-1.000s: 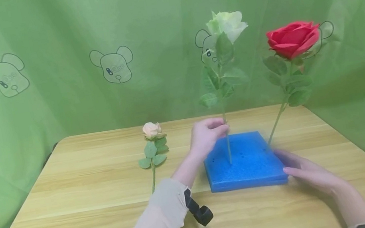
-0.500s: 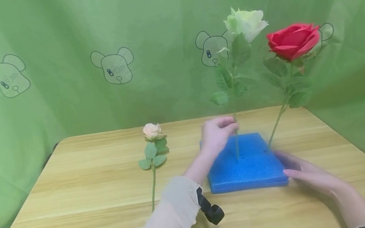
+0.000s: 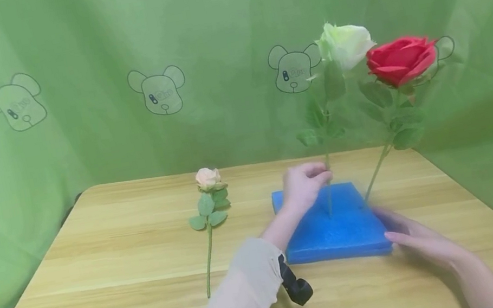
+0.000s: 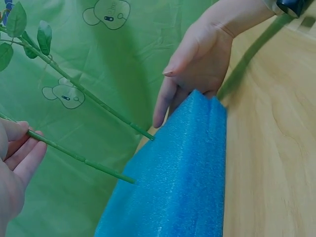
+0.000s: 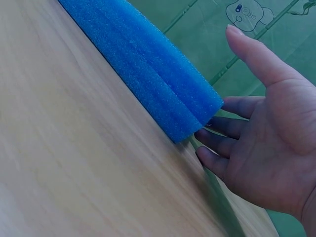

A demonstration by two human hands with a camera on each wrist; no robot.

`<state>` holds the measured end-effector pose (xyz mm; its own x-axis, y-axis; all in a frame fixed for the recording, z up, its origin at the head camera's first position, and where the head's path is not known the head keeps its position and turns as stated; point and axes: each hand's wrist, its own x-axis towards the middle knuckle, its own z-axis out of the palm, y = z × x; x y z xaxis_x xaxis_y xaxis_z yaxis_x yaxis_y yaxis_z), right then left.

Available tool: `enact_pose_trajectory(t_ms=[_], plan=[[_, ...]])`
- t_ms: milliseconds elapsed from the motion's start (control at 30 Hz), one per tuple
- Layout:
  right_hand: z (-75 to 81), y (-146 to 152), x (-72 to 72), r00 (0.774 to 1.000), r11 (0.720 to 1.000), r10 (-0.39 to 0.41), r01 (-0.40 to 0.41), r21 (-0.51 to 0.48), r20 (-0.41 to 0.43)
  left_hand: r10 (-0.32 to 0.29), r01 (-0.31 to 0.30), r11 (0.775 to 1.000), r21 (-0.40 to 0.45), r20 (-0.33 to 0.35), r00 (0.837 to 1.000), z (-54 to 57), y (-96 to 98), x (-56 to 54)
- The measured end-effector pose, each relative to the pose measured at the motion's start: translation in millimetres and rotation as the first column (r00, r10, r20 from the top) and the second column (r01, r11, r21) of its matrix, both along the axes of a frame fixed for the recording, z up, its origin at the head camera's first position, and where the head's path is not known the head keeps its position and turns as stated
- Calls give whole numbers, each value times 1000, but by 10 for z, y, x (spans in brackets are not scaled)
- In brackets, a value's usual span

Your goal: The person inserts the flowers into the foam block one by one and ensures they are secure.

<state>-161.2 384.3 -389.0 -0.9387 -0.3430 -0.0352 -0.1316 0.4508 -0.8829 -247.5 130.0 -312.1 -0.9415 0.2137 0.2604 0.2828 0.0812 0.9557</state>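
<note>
My left hand (image 3: 304, 186) pinches the stem of a white rose (image 3: 348, 45) between thumb and fingers. The rose leans to the right, and its stem's lower end meets the top of a blue foam block (image 3: 324, 245). A red rose (image 3: 400, 60) stands tilted at the block's right edge; in the left wrist view its green stem (image 4: 101, 101) runs down to the foam. My right hand (image 3: 422, 241) lies along the block's right side, its fingers (image 5: 224, 127) fairly straight at the corner and its thumb raised apart.
A pale pink rose (image 3: 208, 177) lies on the wooden table (image 3: 98, 268) left of the block. Behind the table hangs a green curtain (image 3: 205, 29) printed with bear heads. A black wrist mount (image 3: 296, 285) sticks out below my left sleeve.
My left hand has moved right with the white rose, whose bloom is now close to the red one. Its stem's lower end has shifted right over the foam. My right hand stays beside the block.
</note>
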Motion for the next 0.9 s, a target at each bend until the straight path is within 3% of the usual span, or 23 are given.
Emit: enact_pose_trajectory(t_ms=[267, 900], plan=[[-40, 15, 8, 1000, 1000, -8, 8, 8, -1, 1, -1, 1000, -7, -3, 1000, -66, 42, 1], [-26, -11, 4, 1000, 1000, -22, 22, -20, 11, 7, -15, 991, -133, -57, 998, -81, 47, 5]])
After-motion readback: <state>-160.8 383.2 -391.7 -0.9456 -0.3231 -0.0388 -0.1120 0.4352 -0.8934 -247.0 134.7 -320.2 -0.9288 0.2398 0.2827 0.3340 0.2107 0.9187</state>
